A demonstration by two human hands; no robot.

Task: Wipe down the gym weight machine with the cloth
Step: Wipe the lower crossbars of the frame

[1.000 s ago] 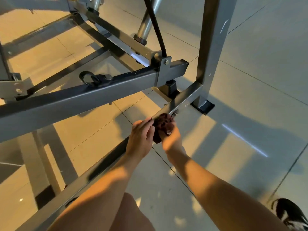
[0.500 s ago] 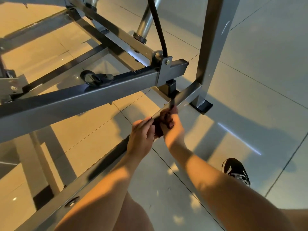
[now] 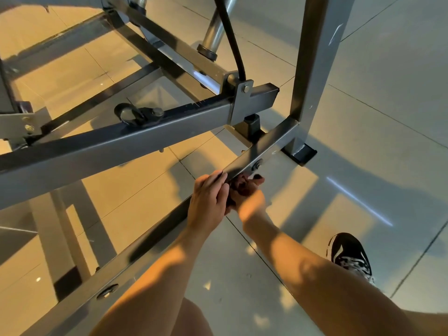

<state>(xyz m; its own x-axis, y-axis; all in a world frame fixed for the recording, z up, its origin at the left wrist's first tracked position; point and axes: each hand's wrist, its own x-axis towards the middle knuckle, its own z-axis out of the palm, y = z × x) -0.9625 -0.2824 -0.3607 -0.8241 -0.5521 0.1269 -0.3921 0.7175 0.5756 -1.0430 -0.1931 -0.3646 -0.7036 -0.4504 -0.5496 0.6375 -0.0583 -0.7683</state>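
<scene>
We read the machine frame [image 3: 121,146] as painted metal, a grey satin coat with a soft sheen where light falls; the upright post [image 3: 312,57] carries pale scuffs in its paint. The tube [image 3: 214,30] is polished chrome, mirror-bright. The cable [image 3: 230,37] looks like smooth black rubber or plastic (we cannot tell which). The bolt head [image 3: 246,88] is bare, dull metal. The foot cap [image 3: 303,152] is black, faintly glossy plastic or rubber. The cloth [image 3: 238,187] is dark, soft, crumpled fabric. The floor tiles [image 3: 375,69] are smooth and glossy, throwing back reflections.
</scene>
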